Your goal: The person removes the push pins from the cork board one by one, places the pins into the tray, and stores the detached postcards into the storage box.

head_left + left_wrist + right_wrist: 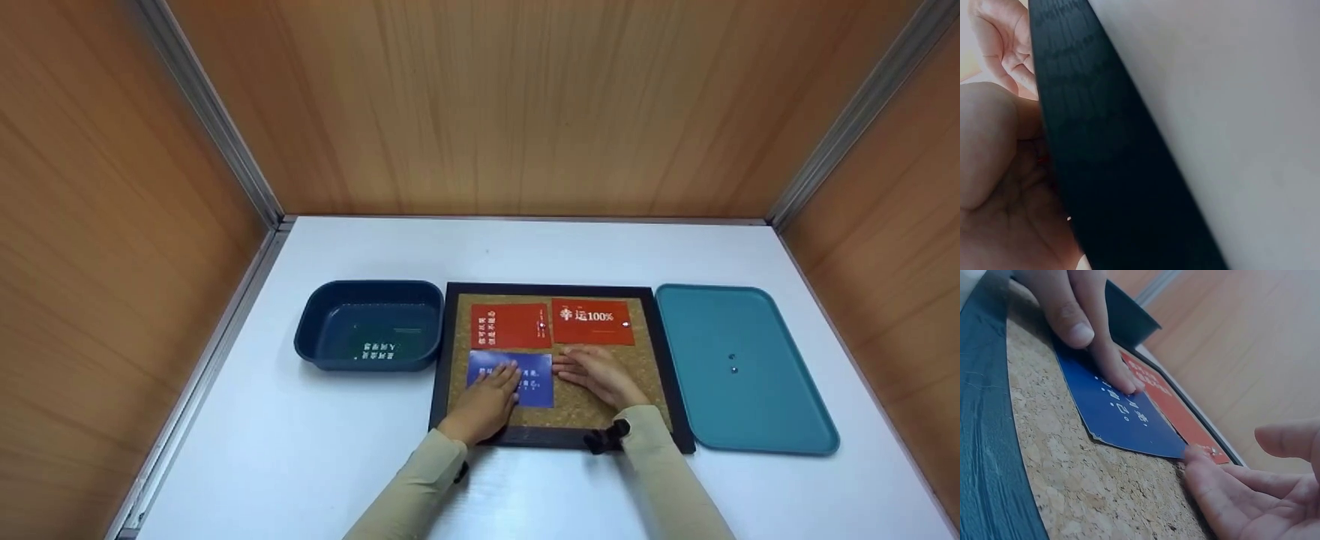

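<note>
Wood-panelled walls are enclosing the white tabletop (525,255) where I'm working on the cork board (592,412). My left hand (487,397) is pressing flat fingers on the blue card (534,379); right hand (600,375), fingers relaxed, is nudging its edge. I'd better be keeping pressure steady.

Two red cards (511,325) (592,321), one blue card (534,379), one cork board (600,412), one dark blue basin (369,325), one teal tray (750,420), two small pins (733,363), two hands (484,405) (604,375).
</note>
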A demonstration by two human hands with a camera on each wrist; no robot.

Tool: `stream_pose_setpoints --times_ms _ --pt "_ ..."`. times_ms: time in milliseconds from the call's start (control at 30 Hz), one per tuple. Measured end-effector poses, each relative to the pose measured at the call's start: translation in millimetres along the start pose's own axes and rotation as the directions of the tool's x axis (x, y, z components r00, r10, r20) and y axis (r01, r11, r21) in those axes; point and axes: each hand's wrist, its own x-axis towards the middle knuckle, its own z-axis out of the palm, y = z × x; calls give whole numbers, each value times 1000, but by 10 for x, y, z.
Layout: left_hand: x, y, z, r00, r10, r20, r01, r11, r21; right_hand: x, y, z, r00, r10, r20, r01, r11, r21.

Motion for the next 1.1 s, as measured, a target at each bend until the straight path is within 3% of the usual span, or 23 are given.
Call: stream_pose_setpoints --times_ms 400,767,1100 --pt "0 6 3 1000 -7 2 7 1000 6 1 6 -2 1000 -16 8 16 1000 -24" --pt "5 2 8 1000 2 -14 -2 1000 8 -9 11 77 998 -1 -57 2 1000 22" --pt "5 -9 12 1000 2 -7 -2 1000 2 -4 14 159 999 -21 -49 16 995 -94"
